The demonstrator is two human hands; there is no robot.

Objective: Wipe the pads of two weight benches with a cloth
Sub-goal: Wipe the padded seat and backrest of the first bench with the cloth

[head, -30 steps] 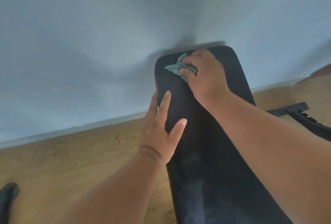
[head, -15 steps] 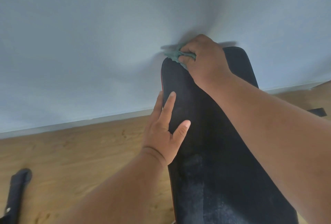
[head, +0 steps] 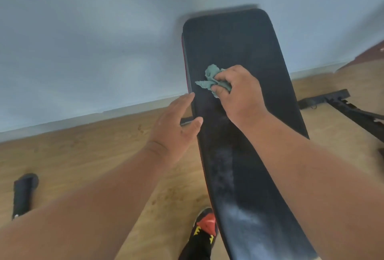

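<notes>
Cloth (head: pixel 209 81) in right hand (head: pixel 239 95) (bunched)

I'm looking into what reads as a home gym or small workout room: a long black padded weight bench (head: pixel 239 114) runs up the middle of the frame toward a plain pale wall (head: pixel 83 41). Wood-look flooring (head: pixel 72 155) fills the lower left, with a black foam-covered bar end (head: pixel 24 195) at the far left and a black metal equipment frame (head: pixel 353 112) at right.
</notes>
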